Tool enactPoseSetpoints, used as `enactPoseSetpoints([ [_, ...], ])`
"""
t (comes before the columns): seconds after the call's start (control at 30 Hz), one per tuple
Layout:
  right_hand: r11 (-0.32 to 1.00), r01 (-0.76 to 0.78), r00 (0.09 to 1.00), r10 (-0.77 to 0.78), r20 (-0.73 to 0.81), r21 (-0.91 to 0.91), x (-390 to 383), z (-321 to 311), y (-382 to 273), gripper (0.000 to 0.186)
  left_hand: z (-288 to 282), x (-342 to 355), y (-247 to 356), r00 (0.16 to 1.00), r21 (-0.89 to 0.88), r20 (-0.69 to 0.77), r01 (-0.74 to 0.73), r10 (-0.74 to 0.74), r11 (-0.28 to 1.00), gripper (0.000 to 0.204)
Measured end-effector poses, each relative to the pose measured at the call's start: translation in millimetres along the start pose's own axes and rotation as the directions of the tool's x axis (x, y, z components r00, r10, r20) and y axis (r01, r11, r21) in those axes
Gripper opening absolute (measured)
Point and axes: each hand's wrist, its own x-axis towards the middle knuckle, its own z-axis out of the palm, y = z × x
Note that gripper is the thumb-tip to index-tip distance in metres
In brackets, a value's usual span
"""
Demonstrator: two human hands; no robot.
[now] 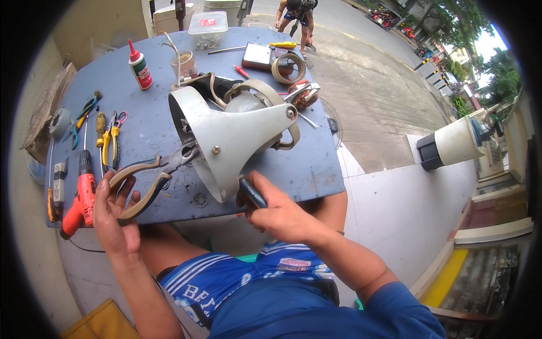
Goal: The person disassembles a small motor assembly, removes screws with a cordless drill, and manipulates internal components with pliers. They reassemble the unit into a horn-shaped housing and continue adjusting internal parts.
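A grey-white cone-shaped housing (206, 127) lies on its side on the blue table, its wide rim toward the left. Curved beige straps and a motor-like part are behind it. My left hand (116, 217) holds a pair of pliers (144, 178) with brown-and-black handles spread apart. The pliers' jaws reach the open rim of the housing; what they grip there is hard to see. My right hand (276, 209) is closed around a black handle (252, 192) at the housing's lower edge. The far end of that handle is hidden.
A red drill (84, 195), yellow-handled pliers (115, 144) and a screwdriver (100, 127) lie at left. Farther back stand a glue bottle (140, 68), a lidded clear tub (208, 31) and a tape roll (288, 68). Another person (297, 14) bends over beyond the table.
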Motion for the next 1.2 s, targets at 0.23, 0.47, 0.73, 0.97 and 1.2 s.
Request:
enactPoseSetpoints([
  [0.23,0.998,0.016,1.000,-0.015,-0.006,0.053,-0.7,2.7,4.0,0.045,0.9,6.7,-16.8,0.784,0.251,-0.177,-0.548,0.595,0.798,0.047],
  [0.47,0.996,0.094,0.995,-0.094,-0.027,-0.012,2.2,5.4,5.5,0.041,18.6,-23.4,20.0,0.970,0.026,-0.150,0.195,-0.189,0.980,0.041],
  [0.73,0.996,0.038,0.998,-0.042,-0.044,-0.087,-0.2,3.8,2.6,0.050,3.8,-5.7,65.1,0.701,0.324,0.332,0.543,-0.631,0.775,0.064],
  [0.97,0.995,-0.069,0.997,0.071,-0.020,0.070,-3.2,4.7,-4.5,0.061,41.2,23.3,102.4,0.824,0.932,0.345,-0.358,-0.449,0.059,0.115],
  [1.2,0.968,-0.033,0.997,0.050,-0.063,0.247,-4.1,15.5,-4.0,0.066,28.6,7.7,85.0,0.727,0.713,0.668,-0.686,-0.157,-0.142,0.057],
])
